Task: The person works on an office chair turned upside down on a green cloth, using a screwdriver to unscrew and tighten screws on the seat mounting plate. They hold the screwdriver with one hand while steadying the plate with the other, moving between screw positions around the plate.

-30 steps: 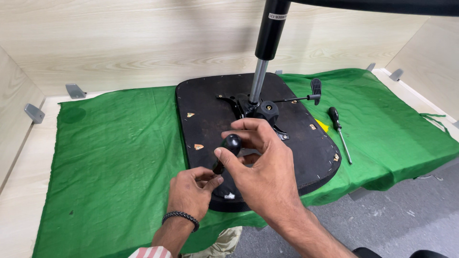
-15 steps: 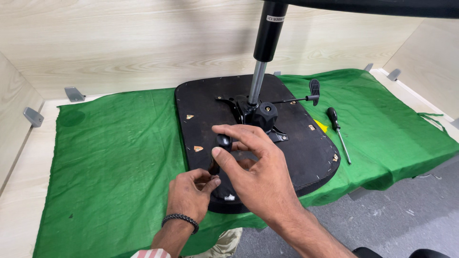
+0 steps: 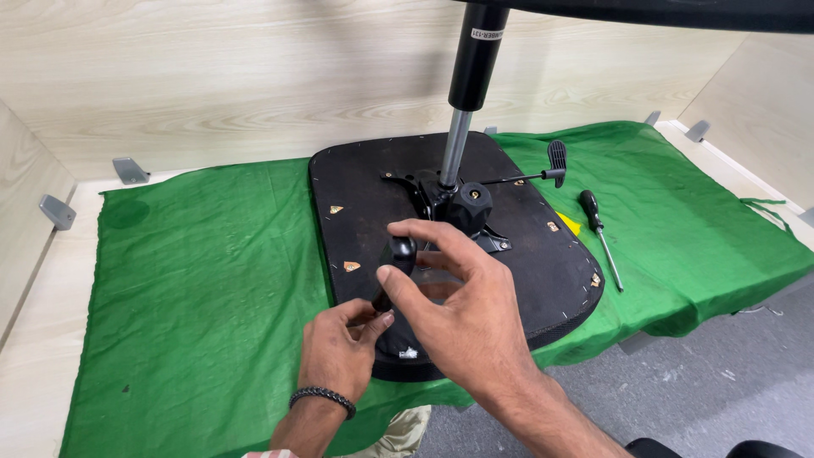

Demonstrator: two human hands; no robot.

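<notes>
Black and matte, a chair seat base lies upside down on a green cloth that covers a pale wooden table. One view, from the head camera, shows it all.

At the middle of the base sits a black metal mechanism, and out of it a single gas cylinder stands nearly upright, its silver rod below and its thick black sleeve above, leaning slightly toward the top of the frame. One thin lever with a flat black paddle sticks out of the mechanism toward the right.

A black handle rises over the near part of the base, its long axis running from the near edge up and away toward the mechanism, rounded end on top. The right hand is spread wide around that top end, thumb just beside it, fingers arched over it; whether they touch it I cannot tell. The left hand, a dark braided band at its wrist, pinches narrowly at the handle's lower end, at the near rim of the base.

One screwdriver with a black grip lies on the cloth to the right of the base, tip pointing toward the near side. Four grey brackets show along the table's walls.
</notes>
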